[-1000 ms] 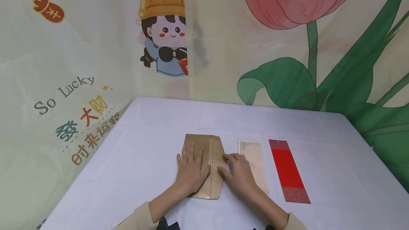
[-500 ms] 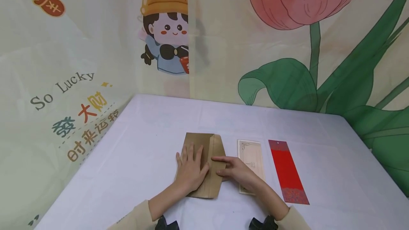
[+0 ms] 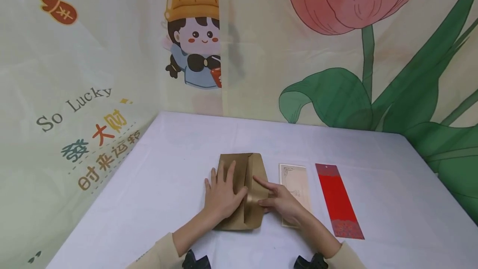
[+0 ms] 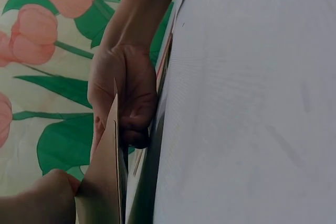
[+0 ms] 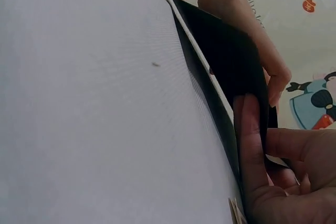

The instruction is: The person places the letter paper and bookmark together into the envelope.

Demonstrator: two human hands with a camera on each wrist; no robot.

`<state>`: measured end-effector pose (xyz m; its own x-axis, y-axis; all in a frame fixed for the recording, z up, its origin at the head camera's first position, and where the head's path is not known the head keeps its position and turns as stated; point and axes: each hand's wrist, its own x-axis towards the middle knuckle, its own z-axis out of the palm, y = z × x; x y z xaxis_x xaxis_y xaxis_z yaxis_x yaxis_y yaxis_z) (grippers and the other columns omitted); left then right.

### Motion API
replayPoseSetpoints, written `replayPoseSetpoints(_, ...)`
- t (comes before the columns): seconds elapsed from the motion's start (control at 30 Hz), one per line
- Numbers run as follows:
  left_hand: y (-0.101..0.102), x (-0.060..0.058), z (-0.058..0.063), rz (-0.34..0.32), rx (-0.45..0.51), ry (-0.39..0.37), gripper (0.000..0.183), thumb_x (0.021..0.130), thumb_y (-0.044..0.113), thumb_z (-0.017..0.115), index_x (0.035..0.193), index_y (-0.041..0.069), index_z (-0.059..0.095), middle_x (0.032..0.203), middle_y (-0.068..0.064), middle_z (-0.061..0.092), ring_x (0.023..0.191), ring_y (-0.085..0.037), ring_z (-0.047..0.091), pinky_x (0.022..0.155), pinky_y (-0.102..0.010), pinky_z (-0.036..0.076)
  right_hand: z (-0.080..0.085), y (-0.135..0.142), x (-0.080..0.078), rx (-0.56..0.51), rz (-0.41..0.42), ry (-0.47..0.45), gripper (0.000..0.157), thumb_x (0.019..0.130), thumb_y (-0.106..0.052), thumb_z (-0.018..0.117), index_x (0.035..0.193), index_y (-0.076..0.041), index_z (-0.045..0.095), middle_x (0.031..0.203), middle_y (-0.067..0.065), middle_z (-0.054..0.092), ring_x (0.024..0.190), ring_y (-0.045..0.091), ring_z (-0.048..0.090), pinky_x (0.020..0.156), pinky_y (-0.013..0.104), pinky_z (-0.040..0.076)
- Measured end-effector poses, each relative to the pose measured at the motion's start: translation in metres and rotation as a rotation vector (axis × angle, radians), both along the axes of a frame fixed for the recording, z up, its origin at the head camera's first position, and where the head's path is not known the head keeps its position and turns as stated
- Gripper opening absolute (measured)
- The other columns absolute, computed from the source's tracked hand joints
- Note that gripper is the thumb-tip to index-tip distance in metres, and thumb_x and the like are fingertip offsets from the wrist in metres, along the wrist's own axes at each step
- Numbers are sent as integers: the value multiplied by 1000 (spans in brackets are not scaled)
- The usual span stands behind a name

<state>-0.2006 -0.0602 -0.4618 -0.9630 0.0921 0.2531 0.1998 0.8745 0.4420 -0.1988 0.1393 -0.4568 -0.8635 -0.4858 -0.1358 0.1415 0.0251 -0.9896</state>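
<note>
A brown paper envelope (image 3: 239,162) lies on the white table in front of me, its long flap (image 3: 258,165) on the right side. My left hand (image 3: 221,197) rests palm down on the left part, fingers spread, thumb by the flap's crease. At the flap's right edge, my right hand (image 3: 281,203) pinches the paper. In the right wrist view, the flap (image 5: 226,51) stands raised off the table, dark on this side, with fingers below it and the thumb against the other face. The left wrist view shows the tilted paper (image 4: 102,192) between both hands.
Right of the envelope lies a pale printed card (image 3: 295,175), partly behind my right hand. Farther right is a red strip (image 3: 337,198) with patterned ends. A printed cloth backdrop (image 3: 254,74) rises behind the white table (image 3: 179,157).
My right index finger has reached left onto the flap, then drawn back a little. The flap now stands higher, with its crease opened up. My left hand has stayed on the envelope.
</note>
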Motion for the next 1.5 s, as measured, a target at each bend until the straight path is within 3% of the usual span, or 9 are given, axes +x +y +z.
replayPoseSetpoints(0.13, 0, -4, 4, 24, 31, 1, 92, 75, 67, 53, 149, 28, 14, 151, -15, 15, 128, -46, 27, 95, -61, 25, -1, 1, 1, -14, -8, 52, 71, 81, 6, 60, 143, -18, 36, 145, 16, 32, 88, 20, 60, 63, 31, 52)
replayPoseSetpoints(0.33, 1, -11, 11, 45, 35, 3, 101, 67, 78, 50, 148, 36, 8, 154, -8, 6, 122, -40, 34, 91, -56, 32, -2, -1, 2, -69, 11, 113, 70, 83, 7, 58, 144, -17, 34, 149, 13, 23, 98, 22, 57, 64, 32, 52)
replayPoseSetpoints(0.5, 0, -13, 9, 48, 25, 51, 99, 66, 69, 59, 148, 35, 16, 153, -7, 14, 94, -32, 44, 74, -42, 38, -4, -4, 1, -120, 28, 126, 70, 83, 9, 56, 145, -12, 32, 151, 12, 19, 99, 22, 56, 63, 30, 52)
replayPoseSetpoints(0.63, 0, -13, 3, 35, 24, 96, 93, 66, 57, 63, 147, 34, 23, 150, -7, 23, 77, -27, 41, 61, -33, 35, -4, -5, 3, -123, 16, 100, 70, 83, 9, 56, 145, -13, 31, 150, 14, 20, 98, 23, 57, 63, 29, 52)
replayPoseSetpoints(1.0, -1, -10, -5, 60, -63, 92, 78, 66, 54, 58, 138, 29, 45, 149, -5, 24, 74, -29, 37, 54, -29, 32, 1, -14, 13, -15, -64, 55, 70, 84, 6, 57, 145, -3, 25, 135, 33, 36, 91, 28, 62, 66, 38, 53)
replayPoseSetpoints(1.13, -1, -11, -8, 70, -81, 93, 78, 65, 53, 58, 139, 29, 44, 150, -5, 23, 72, -30, 37, 54, -30, 32, 16, -14, 22, 279, -195, 252, 66, 82, 2, 62, 141, -2, 34, 119, 27, 53, 74, 22, 64, 57, 32, 51)
replayPoseSetpoints(1.27, -3, -10, -11, 64, -98, 80, 81, 64, 52, 57, 141, 30, 40, 150, -5, 22, 71, -30, 36, 55, -32, 31, 33, 4, 36, 729, -304, 465, 61, 80, -12, 69, 134, 0, 46, 113, 17, 60, 91, 25, 58, 72, 37, 50)
replayPoseSetpoints(1.37, -3, -9, -12, 52, -102, 60, 83, 64, 53, 56, 142, 30, 38, 151, -5, 21, 70, -30, 36, 56, -33, 30, 36, 27, 46, 899, -319, 483, 63, 81, -20, 68, 133, 4, 44, 131, 25, 46, 115, 40, 44, 89, 54, 40)
replayPoseSetpoints(1.5, -4, -9, -11, 56, -105, 41, 84, 64, 53, 56, 142, 30, 37, 151, -5, 20, 71, -30, 35, 58, -34, 30, 24, 50, 47, 963, -410, 410, 71, 82, -29, 67, 138, 1, 37, 138, 28, 33, 125, 44, 29, 90, 62, 33)
